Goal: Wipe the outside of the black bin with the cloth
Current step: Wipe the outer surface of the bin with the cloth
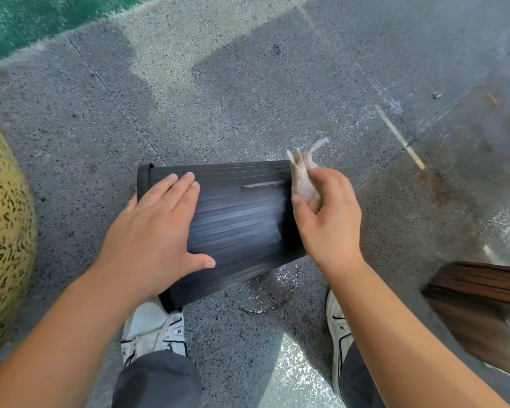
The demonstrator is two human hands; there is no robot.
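Black ribbed plastic fills the middle of what we see: the black bin (236,219) lies on its side on the speckled grey stone floor (248,98), its rimmed mouth toward our left and its narrower base toward our right. Our left hand (156,231) lies flat on the upper side of the bin near the rim, its fingers (177,192) straight and close together, thumb spread out along the ribs. Our right hand (327,216) is at the base end of the bin, its fingers curled and pinching a pale, crumpled cloth (302,178), which stands up out of the grip and touches the bin's end edge; a loose corner of it trails up and to the right, blurred. A whitish streak (262,184) shows on the ribs just left of the cloth. Below the bin we see our 2 white sneakers (153,328) and grey trouser legs (159,381), the left shoe just under the bin's rim. At the left edge sits a yellow rounded stone with dark flecks (3,231), and at the lower right a brown streaked thing (483,301) too blurred for us to identify. A green painted strip (27,16) runs across the far left corner
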